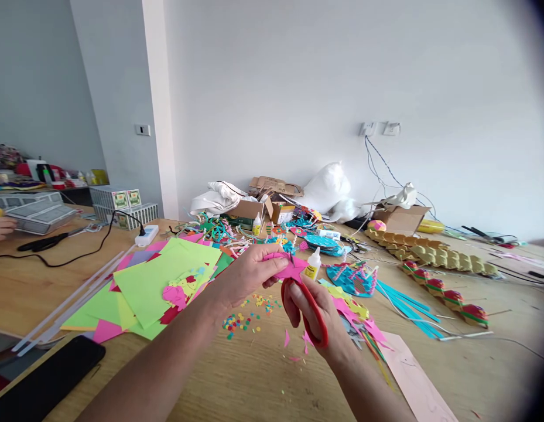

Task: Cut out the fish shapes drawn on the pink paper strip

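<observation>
My left hand (254,271) pinches a piece of pink paper (294,269) by its left side, above the middle of the table. Red-handled scissors (316,319) are gripped in my right hand (313,308), fingers through the loops. Their dark blade tips show at the paper, though most of the blades are hidden behind it. Small pink offcuts (307,340) lie on the wood below my hands. Just behind the paper stands a white glue bottle with a yellow label (313,265).
Stacked coloured sheets (161,281) and a black phone (52,375) lie left. Confetti dots (239,323) are scattered near centre. At right are a painted egg-carton caterpillar (451,298), blue strips (407,308) and a pale pink sheet (412,375). Another person's hand (0,227) is at far left.
</observation>
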Motion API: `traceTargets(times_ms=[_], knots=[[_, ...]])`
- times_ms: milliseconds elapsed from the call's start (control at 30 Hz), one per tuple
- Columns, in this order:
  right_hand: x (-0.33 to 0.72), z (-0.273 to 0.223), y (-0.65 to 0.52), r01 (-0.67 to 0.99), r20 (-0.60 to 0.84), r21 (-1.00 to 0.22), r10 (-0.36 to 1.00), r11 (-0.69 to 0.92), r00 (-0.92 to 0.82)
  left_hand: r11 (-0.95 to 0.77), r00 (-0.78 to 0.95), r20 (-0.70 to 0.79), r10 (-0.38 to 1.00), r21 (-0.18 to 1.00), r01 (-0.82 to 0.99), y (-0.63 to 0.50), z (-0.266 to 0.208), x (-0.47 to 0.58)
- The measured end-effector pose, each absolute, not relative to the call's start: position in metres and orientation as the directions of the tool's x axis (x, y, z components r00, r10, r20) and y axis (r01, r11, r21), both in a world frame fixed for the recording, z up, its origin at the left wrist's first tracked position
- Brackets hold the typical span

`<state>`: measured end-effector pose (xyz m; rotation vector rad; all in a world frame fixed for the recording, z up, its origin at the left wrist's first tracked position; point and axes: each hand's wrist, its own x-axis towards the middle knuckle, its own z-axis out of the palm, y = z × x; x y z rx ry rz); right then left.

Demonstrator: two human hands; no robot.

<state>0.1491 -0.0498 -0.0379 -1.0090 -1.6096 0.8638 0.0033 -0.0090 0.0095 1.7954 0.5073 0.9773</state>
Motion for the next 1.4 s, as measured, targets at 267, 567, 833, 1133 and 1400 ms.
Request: traceTargets(times_ms=[267,567,833,1133,1400], knots=[[0.151,-0.040,-0.052,0.126,0.366,-0.915,0.919,0.384,-0.148,-0.370,0.576,0.369,0.730,0.921,-0.120,-0.011,0.008,0.010],[0.149,-0.043,-0.050,0.062,0.408,-0.906,0.904,0.418,-0.130,-0.358,0.573,0.376,0.728,0.922,-0.151,-0.011,0.006,0.012],[0.152,-0.043,-0.049,0.079,0.407,-0.903,0.901,0.421,-0.150,-0.410,0.564,0.386,0.730,0.908,-0.091,-0.011,0.009,0.010],[0.150,-0.037,-0.052,0.118,0.358,-0.919,0.922,0.376,-0.150,-0.421,0.599,0.383,0.703,0.903,-0.085,-0.008,0.009,0.004],[0.150,-0.044,-0.049,0.152,0.343,-0.922,0.932,0.357,-0.115,-0.425,0.609,0.367,0.704,0.904,-0.054,-0.007,0.012,0.000]])
